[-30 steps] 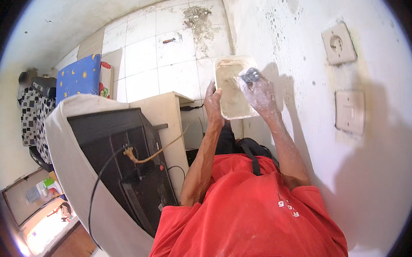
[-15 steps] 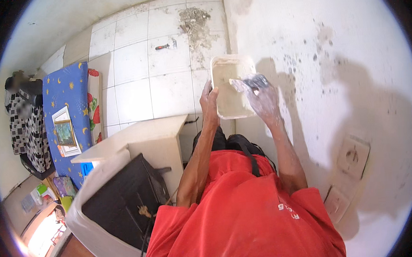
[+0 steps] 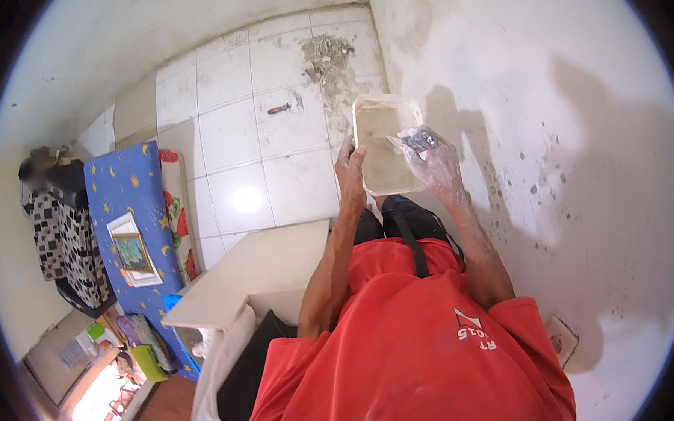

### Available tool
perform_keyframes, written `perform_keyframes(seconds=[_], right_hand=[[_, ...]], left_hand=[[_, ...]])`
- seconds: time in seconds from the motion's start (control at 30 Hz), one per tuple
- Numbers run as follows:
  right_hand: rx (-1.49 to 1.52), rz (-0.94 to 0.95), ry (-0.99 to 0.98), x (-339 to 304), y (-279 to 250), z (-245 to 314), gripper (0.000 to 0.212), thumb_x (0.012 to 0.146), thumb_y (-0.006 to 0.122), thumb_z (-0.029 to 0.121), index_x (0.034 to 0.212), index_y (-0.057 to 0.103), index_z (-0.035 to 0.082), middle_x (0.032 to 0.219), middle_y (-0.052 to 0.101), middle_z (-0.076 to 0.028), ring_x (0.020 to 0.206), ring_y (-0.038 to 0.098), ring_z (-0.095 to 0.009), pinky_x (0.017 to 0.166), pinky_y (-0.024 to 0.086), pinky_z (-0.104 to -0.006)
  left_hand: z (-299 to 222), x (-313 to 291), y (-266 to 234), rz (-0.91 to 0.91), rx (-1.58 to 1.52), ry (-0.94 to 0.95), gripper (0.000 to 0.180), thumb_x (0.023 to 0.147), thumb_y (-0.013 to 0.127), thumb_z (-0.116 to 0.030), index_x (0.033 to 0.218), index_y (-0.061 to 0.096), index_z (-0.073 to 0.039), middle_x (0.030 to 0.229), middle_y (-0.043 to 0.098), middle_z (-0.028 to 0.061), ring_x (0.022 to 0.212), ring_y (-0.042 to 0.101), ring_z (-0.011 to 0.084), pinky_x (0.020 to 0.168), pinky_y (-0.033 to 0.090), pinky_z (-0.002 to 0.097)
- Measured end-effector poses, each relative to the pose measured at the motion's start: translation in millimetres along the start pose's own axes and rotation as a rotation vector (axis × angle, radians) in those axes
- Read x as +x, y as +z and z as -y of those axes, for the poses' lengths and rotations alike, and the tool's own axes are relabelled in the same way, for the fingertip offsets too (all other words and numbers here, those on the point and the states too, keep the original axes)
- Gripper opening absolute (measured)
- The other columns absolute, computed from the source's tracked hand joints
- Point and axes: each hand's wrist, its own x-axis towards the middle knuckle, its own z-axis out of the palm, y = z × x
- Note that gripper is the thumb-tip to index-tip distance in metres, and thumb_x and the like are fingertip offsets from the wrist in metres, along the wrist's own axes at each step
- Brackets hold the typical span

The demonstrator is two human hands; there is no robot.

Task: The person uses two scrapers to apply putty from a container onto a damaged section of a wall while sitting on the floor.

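A whitish rectangular plastic tub (image 3: 358,134) is held out in front of me, with pale, smooth putty (image 3: 380,171) spread inside. My left hand (image 3: 350,165) grips its left side, thumb over the rim and fingers behind the wall. At the right side my right hand (image 3: 439,167), coated in white putty, is closed round a smeared putty knife (image 3: 423,139). The knife's pale tip points left over the tub's opening. Its dark part shows above the fingers, but its exact shape is hard to make out.
A white wall (image 3: 490,91) with dark spots rises close on my right, bearing a socket (image 3: 562,340). On the tiled floor ahead lie a scraper (image 3: 280,108) and crumbled debris (image 3: 329,53). Left are a pale cabinet (image 3: 256,263), a blue star-patterned mattress (image 3: 125,182) and a seated person (image 3: 63,222).
The view has shifted, so the room's things sit lower and further right. My right hand, with the putty knife, has dipped slightly toward the tub's right rim. The left hand keeps its hold.
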Motion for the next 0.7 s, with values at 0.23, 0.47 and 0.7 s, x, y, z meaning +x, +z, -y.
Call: perform_keyframes(seconds=[0.23,0.47,0.7], right_hand=[[0.068,0.013,-0.008,92.9,19.0,-33.0,0.016,0.088,0.06,0.008,0.103,0.067,0.006,0.097,0.065,-0.011,0.09,0.064,-0.031,0.078,0.052,-0.0401],[0.204,-0.065,0.192,156.3,59.1,-43.7,0.017,0.084,0.066,0.006,0.101,0.068,0.003,0.099,0.068,-0.012,0.091,0.067,-0.028,0.08,0.053,-0.0356],[0.139,-0.268,0.264,215.1,108.2,-46.7,0.016,0.084,0.067,0.003,0.1,0.067,0.002,0.095,0.069,-0.011,0.088,0.067,-0.026,0.08,0.053,-0.0338]], left_hand=[[-19.0,91.8,-2.3,0.032,-0.041,-0.06,0.065,0.089,0.056,-0.018,0.142,0.034,0.012,0.139,0.046,0.0236,0.125,0.049,0.0266,0.104,0.038,0.0332],[-76.7,175.0,-4.1,0.12,0.116,-0.036,0.058,0.09,0.054,-0.017,0.141,0.04,0.007,0.132,0.054,0.0184,0.12,0.051,0.0235,0.103,0.038,0.0321],[-122.5,272.8,-31.0,0.337,0.238,-0.102,0.056,0.092,0.054,-0.02,0.139,0.041,0.007,0.131,0.055,0.0176,0.12,0.052,0.0227,0.102,0.039,0.0332]])
